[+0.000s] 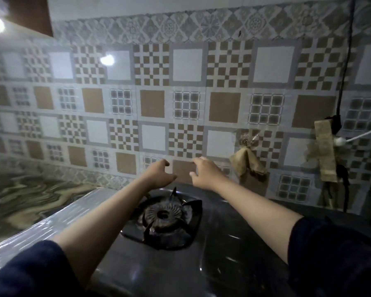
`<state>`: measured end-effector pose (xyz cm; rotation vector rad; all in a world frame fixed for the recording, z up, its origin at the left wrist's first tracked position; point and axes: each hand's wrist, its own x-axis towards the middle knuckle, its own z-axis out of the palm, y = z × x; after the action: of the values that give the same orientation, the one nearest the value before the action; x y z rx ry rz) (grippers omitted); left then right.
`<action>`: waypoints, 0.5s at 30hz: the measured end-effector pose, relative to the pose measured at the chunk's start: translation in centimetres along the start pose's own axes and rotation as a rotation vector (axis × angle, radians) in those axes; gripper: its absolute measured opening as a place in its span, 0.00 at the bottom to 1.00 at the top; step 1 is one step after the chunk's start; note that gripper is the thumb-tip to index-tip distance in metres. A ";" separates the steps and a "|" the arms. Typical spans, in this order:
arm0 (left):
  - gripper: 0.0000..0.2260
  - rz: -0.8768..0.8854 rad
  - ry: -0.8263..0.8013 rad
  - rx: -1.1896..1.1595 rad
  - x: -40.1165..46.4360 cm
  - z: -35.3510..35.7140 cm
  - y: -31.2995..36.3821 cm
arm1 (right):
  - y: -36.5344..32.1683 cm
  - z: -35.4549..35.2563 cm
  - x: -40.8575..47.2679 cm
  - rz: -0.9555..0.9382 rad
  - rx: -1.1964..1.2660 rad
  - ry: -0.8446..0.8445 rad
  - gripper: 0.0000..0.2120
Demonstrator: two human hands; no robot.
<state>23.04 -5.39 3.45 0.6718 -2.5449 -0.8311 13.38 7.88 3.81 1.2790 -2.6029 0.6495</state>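
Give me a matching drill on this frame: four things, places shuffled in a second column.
1. burner
2. crumpled tan cloth
3. black cord
4. marbled counter

A. left of the stove
B. runs down the wall, far right
C. hangs on the wall, right of the right hand
D. on the stove, nearer the camera than the left hand

Pairs: 1-D, 2-C, 3-B, 4-A

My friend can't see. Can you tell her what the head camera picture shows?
A person's left hand and right hand reach over a gas burner on a dark stove toward a patterned tile wall, holding nothing. A tan cloth hangs on the wall to the right.
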 end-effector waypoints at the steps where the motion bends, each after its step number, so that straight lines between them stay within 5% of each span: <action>1: 0.26 -0.036 0.006 0.004 -0.6 -1.1 -1.5 | -1.6 0.7 0.4 -0.030 0.003 -0.040 0.23; 15: 0.21 -0.559 -0.025 0.200 -12.8 -16.8 -31.6 | -28.7 20.7 6.1 -0.494 -0.112 -0.479 0.18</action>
<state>51.76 -28.34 -6.22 1.4877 -2.5080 -0.7503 32.92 -21.21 -3.74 2.1430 -2.4264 0.1165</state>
